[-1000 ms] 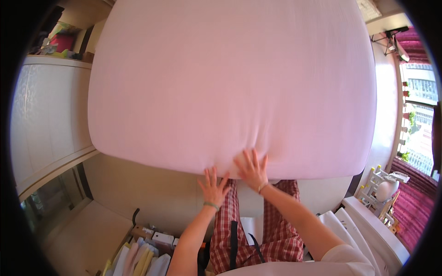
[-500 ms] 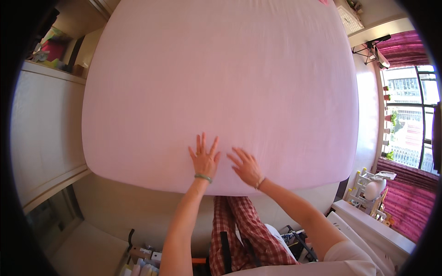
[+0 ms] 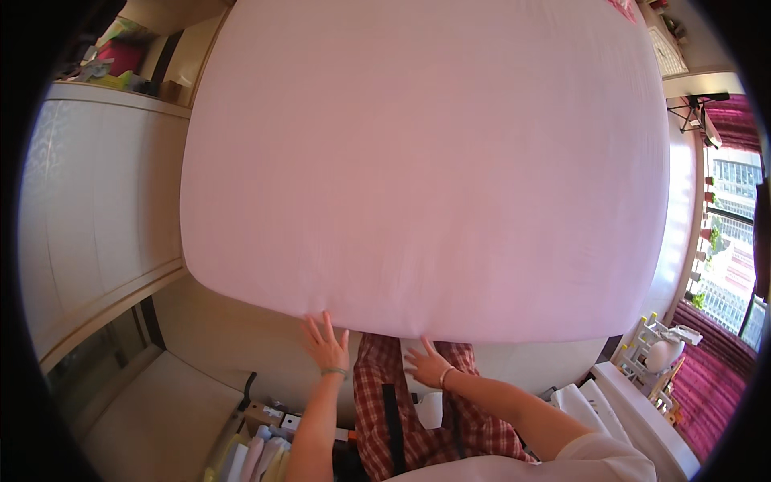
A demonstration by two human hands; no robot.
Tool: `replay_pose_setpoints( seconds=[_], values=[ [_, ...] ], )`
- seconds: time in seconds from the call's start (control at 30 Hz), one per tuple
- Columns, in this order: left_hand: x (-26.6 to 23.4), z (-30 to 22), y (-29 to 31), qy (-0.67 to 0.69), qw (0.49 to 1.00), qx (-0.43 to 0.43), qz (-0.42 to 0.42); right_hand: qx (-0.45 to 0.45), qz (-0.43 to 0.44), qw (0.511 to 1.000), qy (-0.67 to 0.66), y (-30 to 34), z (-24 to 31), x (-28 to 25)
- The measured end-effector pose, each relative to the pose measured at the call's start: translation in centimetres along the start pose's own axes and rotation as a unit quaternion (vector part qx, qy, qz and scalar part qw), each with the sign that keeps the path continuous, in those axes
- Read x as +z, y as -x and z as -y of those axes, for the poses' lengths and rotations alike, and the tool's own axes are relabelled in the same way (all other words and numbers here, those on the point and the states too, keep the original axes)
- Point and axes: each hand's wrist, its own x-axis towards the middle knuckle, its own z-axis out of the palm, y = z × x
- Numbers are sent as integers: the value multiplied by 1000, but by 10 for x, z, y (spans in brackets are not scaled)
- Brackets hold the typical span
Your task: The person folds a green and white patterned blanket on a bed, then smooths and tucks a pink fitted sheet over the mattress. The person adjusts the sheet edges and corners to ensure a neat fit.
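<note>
A pink fitted sheet (image 3: 426, 177) covers the mattress in front of me and lies mostly smooth, with faint creases close to the near edge. At that near edge, left of my legs, is my left hand (image 3: 328, 347), its fingers spread and a green bangle on the wrist. My right hand (image 3: 429, 364) is just below the same edge, in front of my red checked trousers (image 3: 377, 377), fingers apart and a band round the wrist. Neither hand holds anything. Whether the fingertips touch the sheet is hard to tell.
A white cabinet (image 3: 112, 185) stands along the bed's left side. To the right are a window (image 3: 735, 241), magenta curtains (image 3: 711, 365) and a folded stepladder (image 3: 646, 341). Behind me at lower left sit rolled cloths (image 3: 253, 458) and small boxes (image 3: 261, 415). Pink cloth (image 3: 622, 8) lies at the far right corner.
Both hands have drawn back toward me from the top of the sheet to its near edge. The view has shifted, so the bed appears farther right.
</note>
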Motion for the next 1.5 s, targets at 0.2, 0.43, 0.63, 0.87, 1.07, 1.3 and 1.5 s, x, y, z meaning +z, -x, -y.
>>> replay_pose_setpoints(
  seconds=[0.2,0.43,0.63,0.87,1.07,1.3,1.5],
  values=[
    [-35,-61,-70,133,971,189,-56,71,-348,932,-76,-21,-53,-71],
    [-52,-20,-265,132,935,252,-210,284,-499,818,-27,-149,-177,-246],
    [-53,181,-318,12,963,140,-230,247,-445,861,6,-316,-92,-272],
    [-47,305,-308,38,985,48,-163,81,-408,909,-16,-464,50,-288],
    [-3,341,-276,300,947,-10,-111,34,-286,955,76,-475,79,-263],
    [94,426,-218,268,931,-244,-45,-110,-308,945,17,-436,84,-237],
    [-45,302,-315,313,926,4,-212,264,-472,841,-14,-308,-85,-280]
  ],
)
